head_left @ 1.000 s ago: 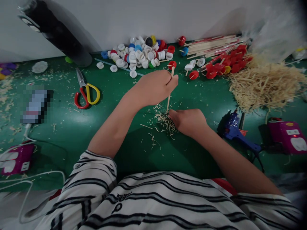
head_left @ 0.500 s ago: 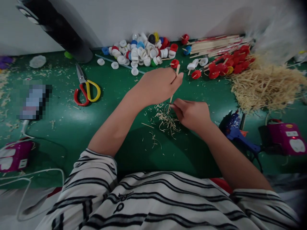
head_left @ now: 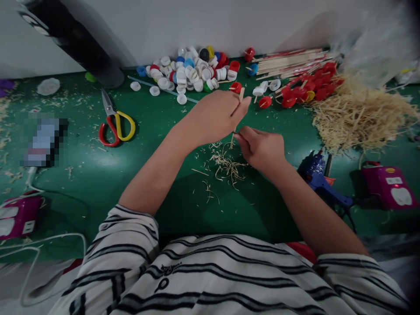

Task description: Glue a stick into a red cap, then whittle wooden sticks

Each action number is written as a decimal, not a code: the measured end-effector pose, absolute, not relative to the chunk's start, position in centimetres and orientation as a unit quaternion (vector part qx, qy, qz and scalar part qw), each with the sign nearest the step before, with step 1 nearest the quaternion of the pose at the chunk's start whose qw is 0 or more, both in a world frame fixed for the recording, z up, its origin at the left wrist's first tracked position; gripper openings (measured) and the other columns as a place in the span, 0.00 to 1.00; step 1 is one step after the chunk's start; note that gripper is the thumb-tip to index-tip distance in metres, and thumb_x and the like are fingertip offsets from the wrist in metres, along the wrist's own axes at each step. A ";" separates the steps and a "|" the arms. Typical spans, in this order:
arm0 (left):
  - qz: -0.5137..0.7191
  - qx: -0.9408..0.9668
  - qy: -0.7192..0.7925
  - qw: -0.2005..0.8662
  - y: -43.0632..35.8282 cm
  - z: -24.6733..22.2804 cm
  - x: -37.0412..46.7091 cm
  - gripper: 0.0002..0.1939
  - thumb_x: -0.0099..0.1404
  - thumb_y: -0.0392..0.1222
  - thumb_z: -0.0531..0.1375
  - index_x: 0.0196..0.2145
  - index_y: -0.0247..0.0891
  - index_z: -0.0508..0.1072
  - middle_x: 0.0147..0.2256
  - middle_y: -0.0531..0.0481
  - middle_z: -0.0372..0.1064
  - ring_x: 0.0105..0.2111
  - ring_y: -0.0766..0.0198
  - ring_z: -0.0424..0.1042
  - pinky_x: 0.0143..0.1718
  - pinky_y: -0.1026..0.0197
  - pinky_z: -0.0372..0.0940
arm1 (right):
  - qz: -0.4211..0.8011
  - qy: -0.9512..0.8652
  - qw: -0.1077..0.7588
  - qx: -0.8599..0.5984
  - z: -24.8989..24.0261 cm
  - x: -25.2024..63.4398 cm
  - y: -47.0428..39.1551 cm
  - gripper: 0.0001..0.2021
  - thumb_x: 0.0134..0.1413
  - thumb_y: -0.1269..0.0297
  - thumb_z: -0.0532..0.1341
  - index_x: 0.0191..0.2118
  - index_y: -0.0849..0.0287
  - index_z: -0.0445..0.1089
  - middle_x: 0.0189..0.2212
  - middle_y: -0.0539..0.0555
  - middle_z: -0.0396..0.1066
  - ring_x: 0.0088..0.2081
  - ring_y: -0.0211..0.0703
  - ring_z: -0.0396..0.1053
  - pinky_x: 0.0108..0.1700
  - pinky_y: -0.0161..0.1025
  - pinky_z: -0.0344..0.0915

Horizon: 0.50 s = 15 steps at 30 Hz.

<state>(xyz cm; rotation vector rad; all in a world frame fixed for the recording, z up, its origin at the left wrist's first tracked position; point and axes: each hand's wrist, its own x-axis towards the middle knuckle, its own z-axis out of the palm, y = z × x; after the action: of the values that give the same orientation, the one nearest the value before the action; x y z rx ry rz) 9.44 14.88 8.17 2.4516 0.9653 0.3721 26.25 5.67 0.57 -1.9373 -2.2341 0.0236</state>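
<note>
My left hand (head_left: 215, 114) is closed round a pale wooden stick (head_left: 242, 94), which slants down between my two hands. The stick's lower end (head_left: 232, 142) shows below the fingers, over a small heap of curled wood shavings (head_left: 228, 165). Close beside it, my right hand (head_left: 264, 146) is pinched shut on a thin dark blade (head_left: 234, 132). Only the blade's tip shows at the stick; the fingers hide the rest.
Scissors (head_left: 114, 122) lie left, near a phone (head_left: 42, 142). Behind are bottle caps (head_left: 193, 72), bundled sticks (head_left: 288, 63) and red caps on sticks (head_left: 298, 94). A shavings pile (head_left: 364, 116), blue glue gun (head_left: 328, 186) and purple box (head_left: 389, 186) are right; a black cylinder (head_left: 85, 48) stands back left.
My right hand and the dark blade have moved slightly up along the stick, closer to my left hand. The left hand keeps its hold. The whole view has shifted a little.
</note>
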 end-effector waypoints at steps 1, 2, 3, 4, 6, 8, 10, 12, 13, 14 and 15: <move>0.140 0.895 0.346 0.245 14.9 8.2 9.4 0.30 0.83 0.57 0.40 0.23 0.42 0.51 0.23 0.52 0.48 0.27 0.64 0.55 0.41 0.53 0.54 | 0.009 -0.749 0.093 -0.656 0.5 26.4 5.8 0.27 0.78 0.49 0.40 0.44 0.57 0.72 0.35 0.57 0.78 0.32 0.44 0.67 0.32 0.42 0.43; 0.146 0.893 0.345 0.249 14.9 8.3 9.3 0.30 0.83 0.58 0.41 0.23 0.43 0.50 0.23 0.52 0.48 0.26 0.65 0.52 0.40 0.53 0.53 | 0.011 -0.747 0.093 -0.658 0.4 26.5 5.9 0.27 0.78 0.49 0.40 0.44 0.56 0.72 0.35 0.57 0.78 0.32 0.44 0.67 0.32 0.42 0.43; 0.151 0.891 0.346 0.251 14.9 8.3 9.3 0.30 0.83 0.58 0.41 0.23 0.43 0.50 0.23 0.52 0.48 0.25 0.65 0.50 0.39 0.53 0.52 | 0.014 -0.746 0.092 -0.659 0.2 26.6 6.0 0.26 0.78 0.50 0.40 0.44 0.56 0.72 0.35 0.57 0.78 0.32 0.45 0.68 0.32 0.42 0.44; 0.156 0.889 0.350 0.253 14.9 8.3 9.2 0.30 0.83 0.58 0.41 0.23 0.43 0.50 0.22 0.52 0.48 0.25 0.65 0.48 0.38 0.53 0.50 | 0.017 -0.747 0.089 -0.659 0.1 26.6 6.2 0.26 0.78 0.50 0.40 0.44 0.56 0.72 0.35 0.57 0.78 0.33 0.45 0.68 0.32 0.42 0.44; 0.162 0.883 0.359 0.254 15.0 8.2 9.4 0.30 0.83 0.59 0.41 0.23 0.44 0.50 0.22 0.53 0.47 0.25 0.65 0.47 0.37 0.52 0.48 | 0.019 -0.748 0.081 -0.658 0.0 26.9 6.4 0.27 0.78 0.50 0.40 0.45 0.57 0.72 0.35 0.58 0.78 0.33 0.45 0.67 0.32 0.43 0.44; 0.164 0.883 0.356 0.258 15.1 8.1 9.7 0.30 0.83 0.59 0.41 0.23 0.44 0.51 0.22 0.53 0.48 0.25 0.65 0.48 0.37 0.52 0.48 | 0.020 -0.748 0.066 -0.660 0.0 27.1 6.5 0.27 0.78 0.49 0.40 0.46 0.57 0.73 0.35 0.58 0.78 0.32 0.45 0.66 0.33 0.43 0.43; 0.169 0.884 0.353 0.256 15.2 7.9 10.1 0.30 0.83 0.58 0.41 0.23 0.44 0.51 0.23 0.52 0.50 0.26 0.65 0.50 0.38 0.52 0.49 | 0.021 -0.744 0.046 -0.666 -0.1 27.5 6.4 0.28 0.78 0.49 0.39 0.47 0.57 0.73 0.35 0.58 0.77 0.31 0.45 0.65 0.33 0.43 0.42; 0.169 0.882 0.362 0.249 15.4 7.8 10.5 0.29 0.83 0.55 0.44 0.23 0.44 0.53 0.24 0.51 0.51 0.27 0.63 0.54 0.39 0.52 0.50 | 0.023 -0.741 0.023 -0.671 -0.1 27.8 6.3 0.28 0.78 0.49 0.39 0.47 0.57 0.73 0.34 0.58 0.77 0.31 0.45 0.65 0.33 0.43 0.41; 0.166 0.880 0.370 0.246 15.5 7.7 10.6 0.28 0.83 0.53 0.45 0.24 0.44 0.53 0.24 0.51 0.51 0.27 0.62 0.55 0.39 0.52 0.50 | 0.023 -0.738 0.013 -0.674 -0.2 27.9 6.2 0.28 0.78 0.49 0.39 0.48 0.57 0.73 0.33 0.58 0.77 0.31 0.45 0.65 0.33 0.43 0.41; 0.164 0.877 0.380 0.244 15.7 7.6 10.7 0.27 0.82 0.53 0.45 0.24 0.44 0.54 0.24 0.50 0.52 0.27 0.61 0.56 0.39 0.52 0.51 | 0.022 -0.736 0.001 -0.676 -0.3 28.0 6.1 0.28 0.78 0.49 0.39 0.48 0.57 0.74 0.33 0.58 0.77 0.31 0.45 0.65 0.33 0.43 0.41; 0.162 0.875 0.386 0.245 15.8 7.6 10.7 0.27 0.82 0.53 0.46 0.24 0.44 0.55 0.24 0.50 0.53 0.28 0.60 0.58 0.39 0.51 0.51 | 0.022 -0.737 -0.014 -0.676 -0.4 28.0 6.0 0.28 0.78 0.50 0.40 0.48 0.56 0.74 0.32 0.58 0.77 0.31 0.45 0.66 0.33 0.43 0.41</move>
<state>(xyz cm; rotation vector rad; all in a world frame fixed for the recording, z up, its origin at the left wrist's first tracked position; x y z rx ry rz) 10.73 15.80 7.56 2.3873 1.0522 0.4419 27.96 5.97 -0.40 -2.1430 -2.3353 0.0700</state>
